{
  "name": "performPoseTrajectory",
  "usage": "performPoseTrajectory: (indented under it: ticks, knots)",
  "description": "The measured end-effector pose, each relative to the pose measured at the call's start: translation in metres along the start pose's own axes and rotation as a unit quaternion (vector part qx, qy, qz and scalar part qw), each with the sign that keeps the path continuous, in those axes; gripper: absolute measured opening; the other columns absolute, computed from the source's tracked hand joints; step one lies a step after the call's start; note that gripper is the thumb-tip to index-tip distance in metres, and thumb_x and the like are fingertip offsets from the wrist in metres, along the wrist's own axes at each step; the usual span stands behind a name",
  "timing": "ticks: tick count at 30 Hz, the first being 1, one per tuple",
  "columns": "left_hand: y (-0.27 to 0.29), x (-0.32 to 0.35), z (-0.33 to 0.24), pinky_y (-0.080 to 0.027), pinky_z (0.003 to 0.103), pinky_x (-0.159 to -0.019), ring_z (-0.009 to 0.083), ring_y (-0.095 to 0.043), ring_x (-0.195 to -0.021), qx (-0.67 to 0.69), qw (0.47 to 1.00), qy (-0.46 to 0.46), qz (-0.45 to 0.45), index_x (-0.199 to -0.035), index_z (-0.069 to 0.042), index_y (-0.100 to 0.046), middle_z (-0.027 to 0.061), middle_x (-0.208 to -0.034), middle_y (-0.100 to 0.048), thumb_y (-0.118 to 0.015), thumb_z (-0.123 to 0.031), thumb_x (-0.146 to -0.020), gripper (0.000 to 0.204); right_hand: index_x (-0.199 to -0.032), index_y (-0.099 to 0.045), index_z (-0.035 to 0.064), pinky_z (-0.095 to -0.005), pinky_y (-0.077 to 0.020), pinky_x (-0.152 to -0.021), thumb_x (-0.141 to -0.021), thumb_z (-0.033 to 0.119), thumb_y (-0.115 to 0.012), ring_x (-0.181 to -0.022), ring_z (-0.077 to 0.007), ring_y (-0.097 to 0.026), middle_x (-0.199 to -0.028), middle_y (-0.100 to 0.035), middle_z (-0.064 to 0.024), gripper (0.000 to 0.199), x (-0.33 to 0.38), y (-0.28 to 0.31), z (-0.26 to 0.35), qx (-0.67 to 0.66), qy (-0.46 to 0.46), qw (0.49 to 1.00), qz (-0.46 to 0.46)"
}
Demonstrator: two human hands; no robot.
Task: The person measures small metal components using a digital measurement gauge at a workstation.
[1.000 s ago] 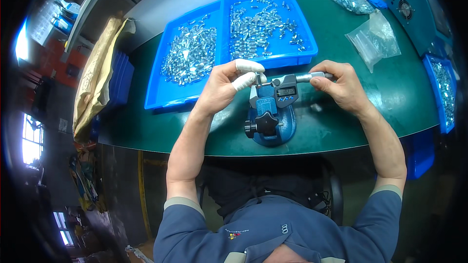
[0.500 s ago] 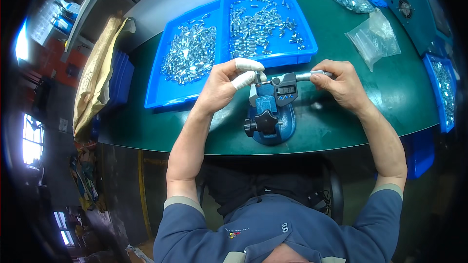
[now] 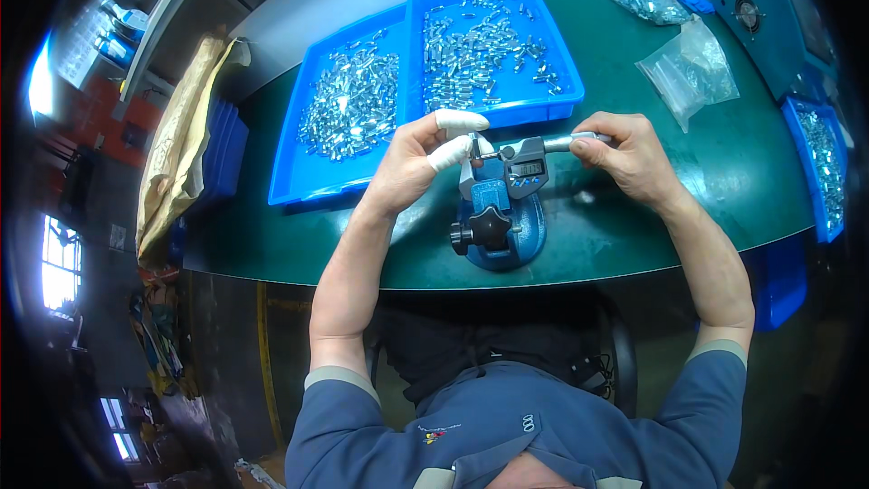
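Note:
A digital micrometer sits clamped in a blue stand with a black star knob, close to the table's front edge. My left hand, with white coverings on its thumb and a finger, is closed at the micrometer's jaws. It pinches a small metal pin there, mostly hidden by the fingertips. On the other side, my right hand has thumb and fingers closed round the silver thimble. Behind the micrometer, two blue trays hold many small shiny metal pins.
Clear plastic bags lie at the back right of the green table. A blue-green machine stands beyond, beside another blue tray of parts. Brown paper covers stacked blue trays at left.
The figures on the micrometer's display have changed. Both hands keep their grips, while the whole view has shifted very slightly.

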State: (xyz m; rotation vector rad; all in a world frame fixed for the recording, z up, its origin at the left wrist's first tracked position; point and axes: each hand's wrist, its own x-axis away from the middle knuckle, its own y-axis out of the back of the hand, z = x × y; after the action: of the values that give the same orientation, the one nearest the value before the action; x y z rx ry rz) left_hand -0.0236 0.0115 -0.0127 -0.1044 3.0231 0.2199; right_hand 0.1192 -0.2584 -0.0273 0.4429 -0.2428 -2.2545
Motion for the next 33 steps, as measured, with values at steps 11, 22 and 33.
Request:
performPoseTrajectory:
  ticks: [11, 22, 33]
  knots:
    - [0.0, -0.001, 0.0, -0.056, 0.031, -0.083, 0.0149, -0.069, -0.089, -0.008, 1.0, 0.021, 0.0, -0.121, -0.004, -0.067, 0.0081, -0.098, -0.073, -0.066, -0.012, -0.096, 0.026, -0.097, -0.074, -0.0011, -0.0246, -0.0422, -0.058, -0.092, 0.024, -0.074, -0.064, -0.0067, -0.053, -0.07, -0.063, -0.0007, 0.025, 0.001, 0.0, 0.0, 0.004, 0.009, 1.0, -0.009]
    - [0.039, -0.008, 0.009, -0.055, 0.027, -0.077, 0.0145, -0.068, -0.083, -0.042, 0.974, -0.067, -0.21, -0.123, 0.0, -0.065, 0.0131, -0.1, -0.072, -0.064, -0.012, -0.099, 0.026, -0.101, -0.071, -0.0011, -0.0236, -0.0423, -0.062, -0.091, 0.019, -0.075, -0.069, -0.0051, -0.053, -0.076, -0.064, 0.0008, 0.022, 0.003, 0.001, 0.001, -0.003, -0.007, 1.0, 0.002]
    - [0.077, -0.009, 0.019, -0.054, 0.028, -0.077, 0.0147, -0.069, -0.084, -0.104, 0.936, -0.092, -0.323, -0.121, -0.001, -0.066, 0.0114, -0.099, -0.073, -0.067, -0.009, -0.096, 0.026, -0.1, -0.073, -0.0007, -0.0242, -0.0424, -0.057, -0.093, 0.023, -0.074, -0.066, -0.006, -0.054, -0.073, -0.064, -0.0005, 0.025, 0.003, 0.001, 0.0, 0.004, 0.017, 1.0, 0.002]
